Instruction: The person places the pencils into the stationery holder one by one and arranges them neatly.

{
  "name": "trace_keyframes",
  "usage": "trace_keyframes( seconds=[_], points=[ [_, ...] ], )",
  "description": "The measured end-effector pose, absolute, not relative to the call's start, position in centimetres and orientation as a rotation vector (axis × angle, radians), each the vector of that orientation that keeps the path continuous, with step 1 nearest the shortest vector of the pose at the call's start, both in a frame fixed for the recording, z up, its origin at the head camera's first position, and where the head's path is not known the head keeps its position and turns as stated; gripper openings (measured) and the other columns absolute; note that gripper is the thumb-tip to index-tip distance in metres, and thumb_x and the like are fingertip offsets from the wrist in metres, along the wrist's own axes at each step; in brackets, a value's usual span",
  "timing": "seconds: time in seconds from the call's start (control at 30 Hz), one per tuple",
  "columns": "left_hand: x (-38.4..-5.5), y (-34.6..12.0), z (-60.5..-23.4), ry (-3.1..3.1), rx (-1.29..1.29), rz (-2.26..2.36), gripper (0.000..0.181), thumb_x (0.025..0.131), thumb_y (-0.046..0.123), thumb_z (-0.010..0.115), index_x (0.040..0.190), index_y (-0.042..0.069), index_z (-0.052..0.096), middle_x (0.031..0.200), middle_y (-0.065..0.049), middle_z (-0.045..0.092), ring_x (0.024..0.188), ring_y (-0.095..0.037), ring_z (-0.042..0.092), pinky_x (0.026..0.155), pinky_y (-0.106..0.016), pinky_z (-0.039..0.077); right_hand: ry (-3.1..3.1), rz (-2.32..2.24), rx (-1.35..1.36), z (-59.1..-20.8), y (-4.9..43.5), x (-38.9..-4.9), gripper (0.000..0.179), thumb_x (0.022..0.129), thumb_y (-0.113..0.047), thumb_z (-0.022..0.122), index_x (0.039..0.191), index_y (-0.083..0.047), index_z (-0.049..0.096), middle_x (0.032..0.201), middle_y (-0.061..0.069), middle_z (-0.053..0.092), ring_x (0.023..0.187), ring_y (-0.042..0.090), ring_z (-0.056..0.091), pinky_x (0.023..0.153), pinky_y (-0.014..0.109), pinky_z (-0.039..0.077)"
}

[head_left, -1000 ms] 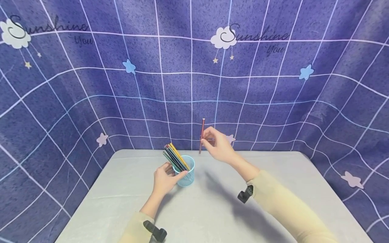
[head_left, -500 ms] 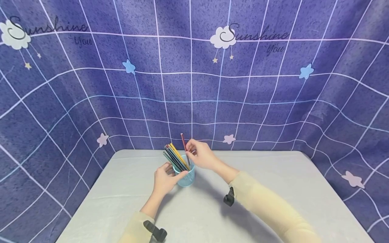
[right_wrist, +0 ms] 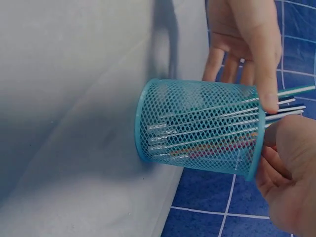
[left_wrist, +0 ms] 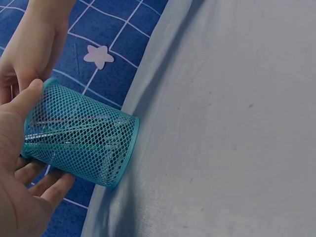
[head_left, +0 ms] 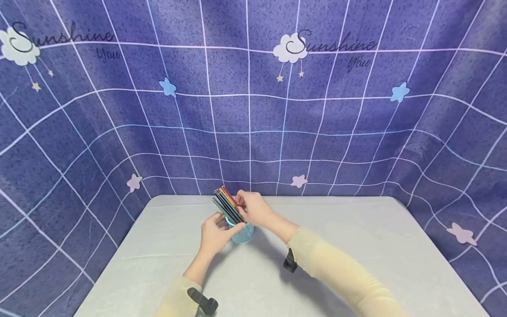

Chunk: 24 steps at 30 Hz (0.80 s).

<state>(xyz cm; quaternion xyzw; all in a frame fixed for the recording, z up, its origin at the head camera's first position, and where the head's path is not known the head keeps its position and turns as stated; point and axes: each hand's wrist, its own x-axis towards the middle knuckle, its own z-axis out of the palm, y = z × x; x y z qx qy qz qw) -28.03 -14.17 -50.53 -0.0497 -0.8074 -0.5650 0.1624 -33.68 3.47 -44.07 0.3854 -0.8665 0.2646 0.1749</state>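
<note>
A light blue mesh pencil cup point(head_left: 243, 235) stands upright on the table, holding several coloured pencils point(head_left: 225, 204) that lean to the left. My left hand point(head_left: 213, 237) grips the cup from its left side, thumb at the rim and fingers around the far side. Over the rim, my right hand point(head_left: 256, 210) pinches a red pencil point(head_left: 230, 195), set into the cup beside a yellow one. Through the mesh in the right wrist view, the lower part of the red pencil point(right_wrist: 227, 148) shows near the cup's bottom. Right fingers partly hide the pencil in the head view.
A pale cloth covers the table point(head_left: 340, 246). Right behind its back edge hangs a blue-purple curtain point(head_left: 253, 114) with grid lines, stars and clouds, which also runs along both sides. Black wrist straps point(head_left: 290, 262) sit over the cream sleeves point(head_left: 332, 273).
My right hand has moved left and down, bringing the red pencil from the air beside the cup into it among the other pencils. The left hand and cup have stayed in place.
</note>
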Motion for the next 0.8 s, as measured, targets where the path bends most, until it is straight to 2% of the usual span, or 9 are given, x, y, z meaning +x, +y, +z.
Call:
trace_keyframes(
  seconds=[0.2,0.3,0.6,0.7,0.8],
  points=[
    [-28.1,-14.2,-50.5,-2.292,-0.152,-1.620,0.062,0.076,0.026,0.099,0.127,0.002,0.073,0.123,-0.023,0.077,0.112,-0.040,0.078,0.092,-0.043,0.069,-2.512,0.681,1.027,-44.4,3.1,-33.7,0.014,0.093,-0.005,0.078,0.099,-0.007,0.066,0.091,0.005,0.077,0.086,0.021,0.071,0.085,0.035,0.062],
    [-28.1,-14.3,-50.4,-2.285,-0.161,-1.633,0.062,0.077,0.025,0.098,0.128,0.002,0.072,0.123,-0.023,0.077,0.111,-0.040,0.078,0.093,-0.044,0.068,-2.539,0.664,1.006,-44.6,2.9,-33.8,0.014,0.093,-0.006,0.078,0.100,-0.008,0.066,0.093,0.005,0.077,0.089,0.021,0.072,0.088,0.037,0.062],
    [-28.0,-14.3,-50.4,-2.287,-0.167,-1.628,0.063,0.076,0.024,0.099,0.129,0.003,0.072,0.124,-0.023,0.077,0.112,-0.040,0.078,0.093,-0.044,0.069,-2.429,0.837,1.007,-43.8,3.9,-32.7,0.018,0.092,-0.002,0.075,0.109,-0.002,0.067,0.096,0.011,0.074,0.090,0.026,0.071,0.079,0.035,0.063],
    [-28.5,-14.5,-50.3,-2.289,-0.176,-1.620,0.064,0.077,0.025,0.098,0.131,0.002,0.071,0.125,-0.023,0.077,0.113,-0.040,0.077,0.092,-0.043,0.069,-2.366,0.870,0.975,-42.7,5.6,-32.6,0.018,0.090,-0.003,0.073,0.108,0.000,0.069,0.098,0.012,0.075,0.093,0.029,0.070,0.084,0.041,0.063],
    [-28.9,-15.2,-50.1,-2.308,-0.171,-1.595,0.074,0.076,0.028,0.099,0.137,0.001,0.066,0.127,-0.024,0.076,0.115,-0.042,0.076,0.094,-0.044,0.068,-2.335,0.837,0.931,-42.0,8.2,-32.7,0.021,0.091,-0.007,0.073,0.110,0.000,0.069,0.105,0.014,0.076,0.101,0.032,0.071,0.095,0.048,0.063]
  ],
)
